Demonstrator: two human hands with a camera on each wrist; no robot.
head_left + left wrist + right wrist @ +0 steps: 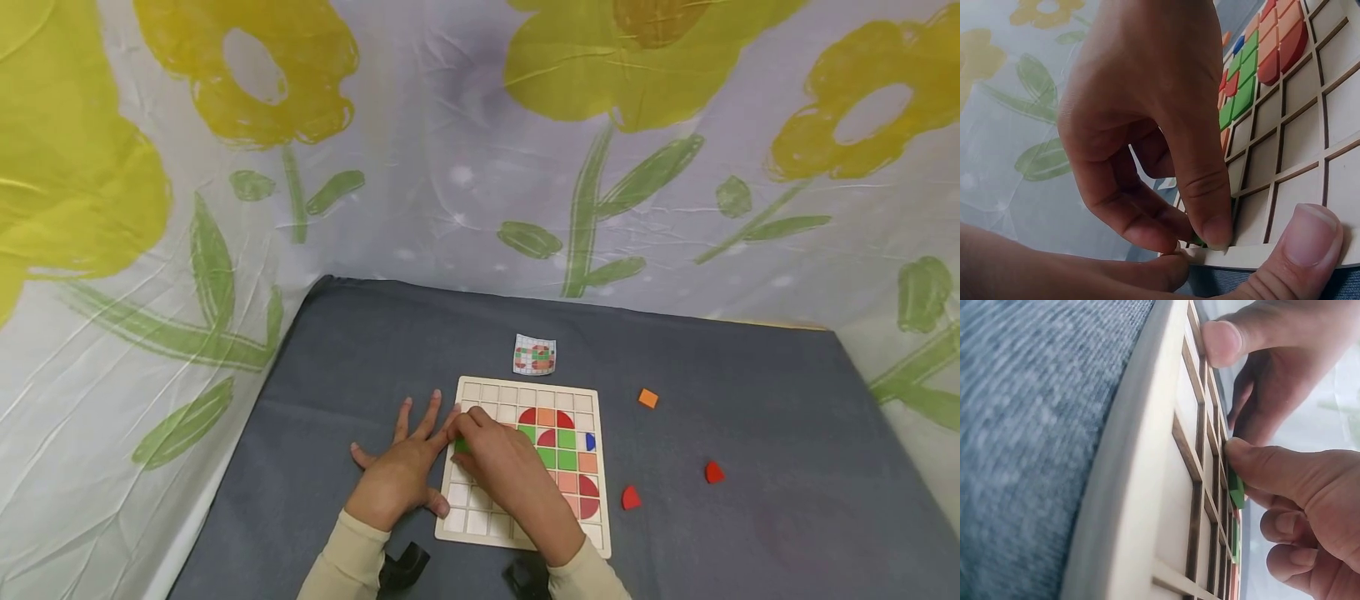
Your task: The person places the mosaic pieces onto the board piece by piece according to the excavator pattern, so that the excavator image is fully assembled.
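Observation:
My right hand point(510, 471) reaches over the left side of a wooden grid board point(476, 523) and pinches a green tile point(1236, 490) between thumb and fingers at a left-hand cell. The tile is tilted in the right wrist view, mostly hidden by fingers in the left wrist view. Fingers spread, my left hand point(397, 479) rests along the board's left edge, its thumb point(1310, 237) by the rim. Green, pink, orange and red tiles fill cells in the middle and right of the board; a blue rounded piece point(590, 442) lies near its right edge.
A small printed card point(535, 355) with a coloured grid pattern lies behind the board. To the right, on the dark cloth point(795, 417), are an orange square point(648, 398), a red rounded wedge point(631, 497) and another red wedge point(714, 472). A flower-printed curtain point(435, 192) surrounds the table.

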